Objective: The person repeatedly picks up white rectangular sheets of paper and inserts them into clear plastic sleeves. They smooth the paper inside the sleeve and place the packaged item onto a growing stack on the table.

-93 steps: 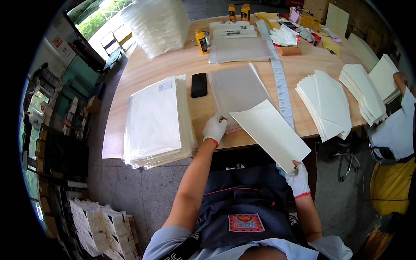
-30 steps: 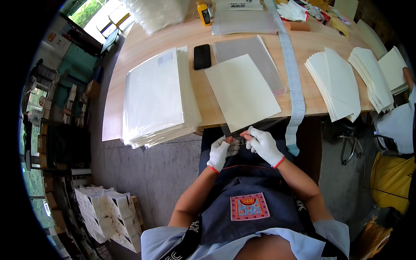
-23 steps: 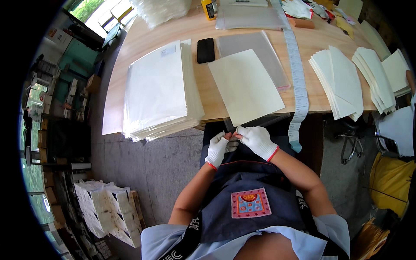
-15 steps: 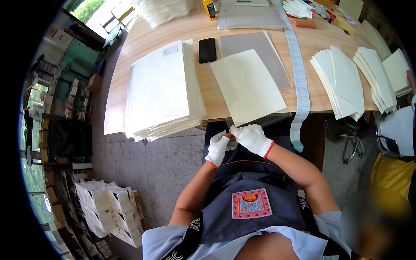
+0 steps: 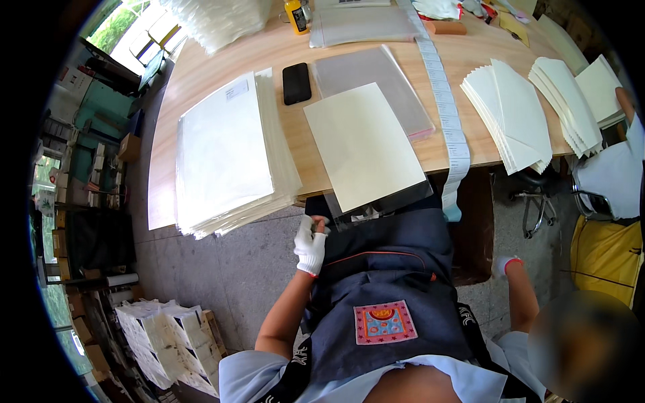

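Observation:
My left hand (image 5: 310, 247), in a white knitted glove with bare fingertips, hovers below the table's front edge, over my dark apron's left side. Its fingers are curled together; what they hold, if anything, cannot be made out. My right hand (image 5: 508, 264), gloved in white with a red cuff, is off to the right beside my body; its fingers are hidden and smeared. A cream sheet (image 5: 366, 144) lies ahead, overhanging the table edge, with a dark flat piece (image 5: 396, 205) under it. To its left is a stack of clear-sleeved white sheets (image 5: 225, 154).
Clear plastic sleeves (image 5: 369, 74) lie behind the cream sheet, beside a black phone (image 5: 296, 84). A label strip (image 5: 449, 111) hangs over the edge. Fanned white cards (image 5: 510, 117) are at right, where another person's arm (image 5: 626, 104) shows. A yellow bottle (image 5: 295, 17) stands at the back.
My hands, together at the table edge before, are now apart. The right one has swung to the right and back toward my body; the left has shifted slightly left. The view has shifted too.

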`<state>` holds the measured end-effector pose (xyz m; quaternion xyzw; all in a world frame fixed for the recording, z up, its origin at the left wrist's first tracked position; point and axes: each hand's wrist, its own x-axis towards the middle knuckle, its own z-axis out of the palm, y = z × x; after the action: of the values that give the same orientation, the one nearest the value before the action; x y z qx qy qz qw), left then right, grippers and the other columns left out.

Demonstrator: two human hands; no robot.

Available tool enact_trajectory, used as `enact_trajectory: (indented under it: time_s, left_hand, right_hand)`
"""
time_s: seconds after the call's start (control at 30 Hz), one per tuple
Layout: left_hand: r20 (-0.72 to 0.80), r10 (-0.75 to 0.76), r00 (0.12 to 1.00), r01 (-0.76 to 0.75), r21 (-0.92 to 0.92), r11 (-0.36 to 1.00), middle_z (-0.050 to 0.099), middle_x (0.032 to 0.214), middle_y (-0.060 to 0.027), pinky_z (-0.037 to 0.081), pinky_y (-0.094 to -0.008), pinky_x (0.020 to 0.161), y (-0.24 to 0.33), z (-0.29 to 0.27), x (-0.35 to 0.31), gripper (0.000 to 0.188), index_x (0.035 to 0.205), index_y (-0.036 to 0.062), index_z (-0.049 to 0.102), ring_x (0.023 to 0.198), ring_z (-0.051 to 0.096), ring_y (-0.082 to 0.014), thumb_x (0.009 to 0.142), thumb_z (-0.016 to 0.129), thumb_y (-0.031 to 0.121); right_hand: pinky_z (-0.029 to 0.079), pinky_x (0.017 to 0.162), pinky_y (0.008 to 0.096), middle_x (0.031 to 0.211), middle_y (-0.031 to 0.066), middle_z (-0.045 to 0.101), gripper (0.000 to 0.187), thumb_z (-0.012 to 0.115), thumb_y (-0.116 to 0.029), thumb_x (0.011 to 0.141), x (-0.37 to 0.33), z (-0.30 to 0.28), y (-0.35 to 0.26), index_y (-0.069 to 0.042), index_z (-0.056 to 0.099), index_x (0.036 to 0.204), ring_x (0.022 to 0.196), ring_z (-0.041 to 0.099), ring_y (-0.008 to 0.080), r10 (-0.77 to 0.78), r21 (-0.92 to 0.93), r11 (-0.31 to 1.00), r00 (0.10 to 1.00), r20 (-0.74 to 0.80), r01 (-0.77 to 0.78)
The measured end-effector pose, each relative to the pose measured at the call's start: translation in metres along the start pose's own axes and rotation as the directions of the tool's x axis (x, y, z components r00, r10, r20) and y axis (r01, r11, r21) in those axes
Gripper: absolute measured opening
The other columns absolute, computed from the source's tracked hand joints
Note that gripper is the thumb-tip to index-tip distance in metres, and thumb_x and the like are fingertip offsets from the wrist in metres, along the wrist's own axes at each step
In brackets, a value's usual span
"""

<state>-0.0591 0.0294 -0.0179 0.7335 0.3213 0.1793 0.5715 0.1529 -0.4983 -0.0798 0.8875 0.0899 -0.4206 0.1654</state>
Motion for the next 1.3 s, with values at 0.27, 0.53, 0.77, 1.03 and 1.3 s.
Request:
enact_trajectory:
  time_s: [0.27,0.53,0.77,1.03,1.3]
  left_hand:
    - [0.219,0.764,0.607,-0.731,0.531,0.429,0.062,0.087,-0.0031,0.045,-0.0322,0.05,0.021,0.017,0.03,0.032,0.087,0.0132,0.058,0.064,0.058,-0.0229,0.06,0.075,0.008]
    - [-0.053,0.412,0.909,-0.391,0.231,0.891,0.054,0.067,-0.0024,0.041,-0.0285,0.052,0.003,0.013,0.021,0.017,0.073,0.0074,0.05,0.06,0.05,-0.0153,0.074,0.068,0.01]
    - [-0.083,-0.172,0.982,0.045,-0.774,0.632,0.054,0.08,-0.0019,0.051,-0.0313,0.067,-0.014,0.042,0.021,0.012,0.081,0.0113,0.046,0.075,0.056,-0.0141,0.085,0.056,0.007]
    - [0.032,-0.327,0.945,0.208,-0.828,0.52,0.056,0.096,-0.0039,0.05,-0.0339,0.067,-0.001,0.045,0.017,0.02,0.103,0.0091,0.051,0.083,0.057,-0.0175,0.084,0.05,0.004]
    - [0.148,-0.368,0.918,0.253,-0.933,0.257,0.061,0.092,-0.0061,0.051,-0.0297,0.063,-0.016,0.049,0.013,0.015,0.101,0.0063,0.054,0.077,0.059,-0.0164,0.09,0.045,0.01]
  right_hand:
    - [0.039,0.089,0.0378,0.115,0.0018,0.051,0.05,0.076,-0.02,0.052,-0.128,-0.194,-0.219,-0.015,0.06,0.099,0.105,0.049,0.0232,-0.55,-0.376,0.582,0.009,-0.835,0.721]
    - [0.044,0.063,0.0362,0.077,0.0066,0.058,0.024,0.073,-0.021,0.062,-0.06,-0.188,-0.254,-0.007,0.055,0.069,0.071,0.057,0.025,-0.361,0.052,0.524,0.276,-0.891,0.85]
    - [0.043,0.056,0.0382,0.07,0.0111,0.057,0.023,0.069,-0.018,0.072,-0.062,-0.178,-0.279,-0.004,0.052,0.071,0.063,0.055,0.0288,0.058,0.376,0.531,0.41,-0.91,0.759]
    - [0.042,0.088,0.0404,0.106,0.0046,0.056,0.041,0.074,-0.026,0.061,-0.11,-0.159,-0.338,-0.016,0.058,0.098,0.104,0.052,0.0258,-0.501,-0.385,0.297,-0.201,-0.842,0.874]
    - [0.044,0.08,0.0327,0.1,0.0098,0.058,0.019,0.052,-0.016,0.086,-0.044,-0.15,-0.269,-0.005,0.056,0.101,0.092,0.056,0.0222,0.307,0.249,0.387,0.13,-0.943,0.888]
